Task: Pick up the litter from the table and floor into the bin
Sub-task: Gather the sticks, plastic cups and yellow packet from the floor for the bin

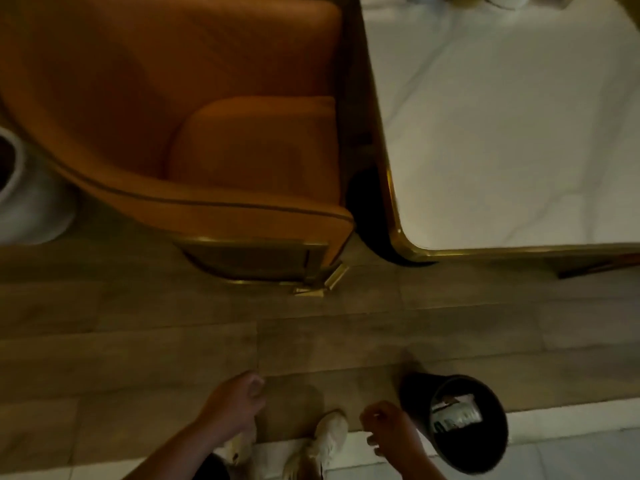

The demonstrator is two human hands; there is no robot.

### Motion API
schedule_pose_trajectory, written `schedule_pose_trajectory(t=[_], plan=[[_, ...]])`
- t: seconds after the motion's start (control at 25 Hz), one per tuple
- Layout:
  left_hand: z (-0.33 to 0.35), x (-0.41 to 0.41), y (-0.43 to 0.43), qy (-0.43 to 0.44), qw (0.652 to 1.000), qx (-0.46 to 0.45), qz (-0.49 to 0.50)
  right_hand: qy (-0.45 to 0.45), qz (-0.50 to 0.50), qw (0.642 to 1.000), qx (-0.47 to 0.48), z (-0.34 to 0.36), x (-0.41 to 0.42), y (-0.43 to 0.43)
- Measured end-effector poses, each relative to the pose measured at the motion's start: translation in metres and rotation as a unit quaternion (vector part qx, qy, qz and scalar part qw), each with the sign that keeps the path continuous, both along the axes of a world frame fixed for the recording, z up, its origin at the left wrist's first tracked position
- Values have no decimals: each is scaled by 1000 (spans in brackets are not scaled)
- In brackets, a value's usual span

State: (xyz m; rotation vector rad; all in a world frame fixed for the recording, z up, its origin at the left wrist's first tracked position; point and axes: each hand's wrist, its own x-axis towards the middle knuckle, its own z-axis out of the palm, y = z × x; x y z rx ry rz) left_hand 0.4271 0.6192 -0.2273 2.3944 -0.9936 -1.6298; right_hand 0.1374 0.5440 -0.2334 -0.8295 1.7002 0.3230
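Observation:
A black round bin (485,445) stands on the floor at the lower right, with a crumpled printed wrapper (457,412) lying inside it. My right hand (391,431) hovers just left of the bin's rim, fingers loosely curled, and nothing shows in it. My left hand (237,403) hangs further left above the wooden floor, fingers half curled and holding nothing. The white table top (519,133) with its gold rim fills the upper right; no litter shows on the part in view.
An orange armchair (207,116) with a gold base stands left of the table, close to its edge. A white pot (24,202) sits at the far left. My pale shoes (329,434) stand between my hands where the wood floor (138,341) meets white tiles.

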Motion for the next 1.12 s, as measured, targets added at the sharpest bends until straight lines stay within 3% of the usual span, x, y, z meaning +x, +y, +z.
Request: schedule_pose_trajectory(t=[0.24, 0.36, 0.52, 0.64, 0.76, 0.8, 1.04, 1.12], plan=[[-127, 5, -85, 4, 993, -59, -104, -14, 2, 999, -48, -124, 23, -57], [-196, 19, -118, -25, 977, -86, -193, -6, 45, 992, -120, -186, 50, -74], [-295, 23, -161, -126, 925, -155, -322, 32, 139, 969, -203, -285, 75, -116], [-377, 10, -192, -192, 865, -177, -429, 31, 180, 945, -271, -361, 78, -152], [-457, 0, -220, -278, 768, -213, -537, 47, 228, 906, -354, -436, 76, -193], [-480, -2, -225, -297, 752, -218, -547, 48, 253, 890, -377, -457, 76, -206], [-561, -8, -235, -384, 712, -260, -528, 89, 456, 774, -431, -538, 93, -271], [-565, -6, -238, -393, 723, -274, -497, 128, 528, 734, -408, -546, 101, -284]])
